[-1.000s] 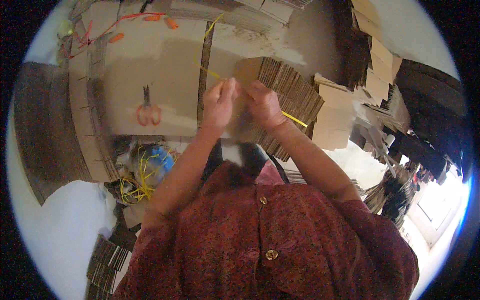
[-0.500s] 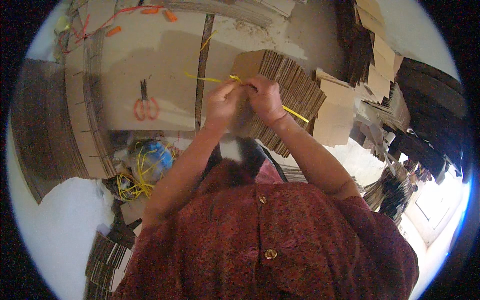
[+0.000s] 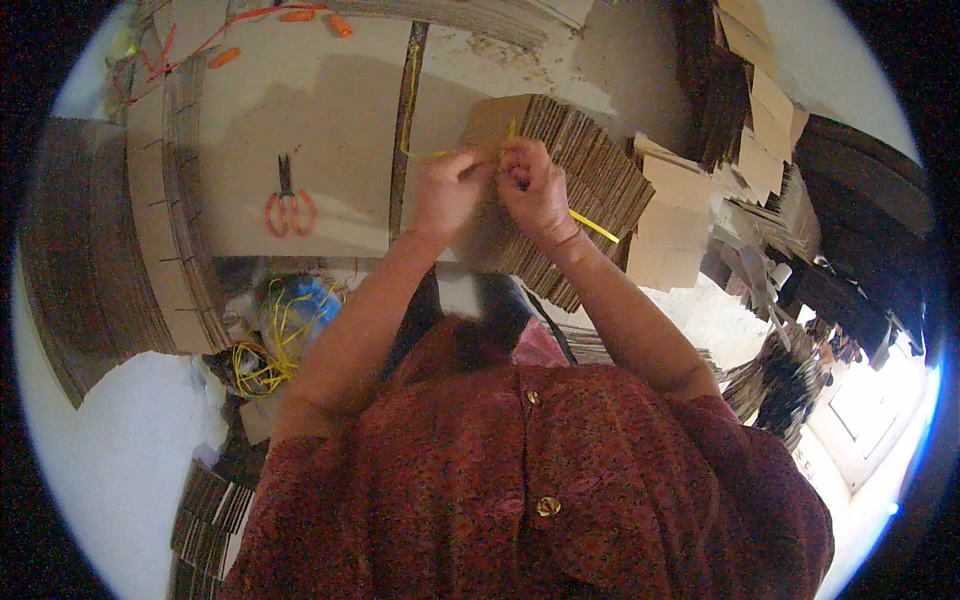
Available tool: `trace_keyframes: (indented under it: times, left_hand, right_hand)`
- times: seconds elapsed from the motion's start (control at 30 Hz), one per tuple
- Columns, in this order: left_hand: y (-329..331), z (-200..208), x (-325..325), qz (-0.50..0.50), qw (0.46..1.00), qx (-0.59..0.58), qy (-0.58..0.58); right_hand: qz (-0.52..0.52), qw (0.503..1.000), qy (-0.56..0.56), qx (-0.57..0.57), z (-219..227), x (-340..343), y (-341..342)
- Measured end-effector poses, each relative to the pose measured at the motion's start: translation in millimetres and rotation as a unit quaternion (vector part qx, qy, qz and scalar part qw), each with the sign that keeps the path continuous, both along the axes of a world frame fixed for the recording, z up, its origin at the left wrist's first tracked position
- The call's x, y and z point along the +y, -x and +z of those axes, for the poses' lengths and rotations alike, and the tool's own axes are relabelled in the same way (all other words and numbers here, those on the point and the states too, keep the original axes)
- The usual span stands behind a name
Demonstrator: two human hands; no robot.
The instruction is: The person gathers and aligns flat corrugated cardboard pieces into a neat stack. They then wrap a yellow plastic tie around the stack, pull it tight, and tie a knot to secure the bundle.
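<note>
A bundle of flat cardboard pieces (image 3: 585, 165) stands on the work surface with a yellow strap (image 3: 594, 226) running across it. My left hand (image 3: 450, 192) is closed at the near-left side of the bundle, its fingertips pinching the yellow strap. Close beside it, my right hand (image 3: 535, 190) is closed with bent fingers on the same strap, and a short end sticks up above the fingers. A loose tail of strap trails off to the left of my left hand. Whether there is a knot between the fingertips is hidden.
Scissors with orange handles (image 3: 290, 212) lie on the cardboard surface at left. Orange pieces (image 3: 225, 58) and red string lie at the far left. A tangle of yellow strap (image 3: 262, 368) sits below the surface's near edge. Cardboard stacks (image 3: 95, 250) stand on the left, with more (image 3: 668, 225) on the right.
My hands have shifted slightly apart, and the right fingers have turned upward. The strap's loose tail at the left has bent upward, and a short end now rises above the right fingers.
</note>
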State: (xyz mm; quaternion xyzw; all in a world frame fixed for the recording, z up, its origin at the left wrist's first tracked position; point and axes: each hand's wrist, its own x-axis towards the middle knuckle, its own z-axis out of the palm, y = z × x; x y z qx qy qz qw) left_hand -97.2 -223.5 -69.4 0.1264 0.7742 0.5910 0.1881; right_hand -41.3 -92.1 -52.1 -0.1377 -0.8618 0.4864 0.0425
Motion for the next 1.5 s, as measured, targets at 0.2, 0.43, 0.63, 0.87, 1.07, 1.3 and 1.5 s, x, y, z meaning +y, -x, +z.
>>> trace_keyframes:
  times: [0.2,0.43,0.63,0.87,1.07,1.3,1.5]
  left_hand:
    - [2.3,-2.7,-3.0,-0.058,0.997,0.055,-0.001]
    - [25.5,-10.2,-10.3,-0.192,0.98,-0.057,-0.017]
    - [52.7,-14.8,-9.4,-0.222,0.828,-0.506,-0.092]
    - [45.9,-14.5,-13.3,-0.102,0.775,-0.614,-0.108]
    - [47.8,19.6,-12.6,-0.224,0.951,-0.21,0.048]
    - [43.8,-27.4,-20.4,-0.209,0.97,-0.124,-0.018]
    - [47.8,-26.4,-22.5,-0.194,0.978,-0.058,0.044]
  right_hand:
    - [-0.026,0.998,0.057,0.007,1.9,-2.4,-1.5]
    - [0.015,0.989,-0.112,0.092,7.0,-5.5,0.2]
    - [0.019,0.989,-0.103,0.103,7.4,-6.9,-2.3]
    - [0.063,0.988,-0.128,0.058,16.7,-10.1,-6.7]
    - [0.055,0.985,-0.16,0.022,22.7,-12.0,-2.8]
    - [0.066,0.981,-0.18,-0.011,29.1,-6.4,-17.9]
    - [-0.015,0.985,-0.17,0.034,39.4,13.8,-40.7]
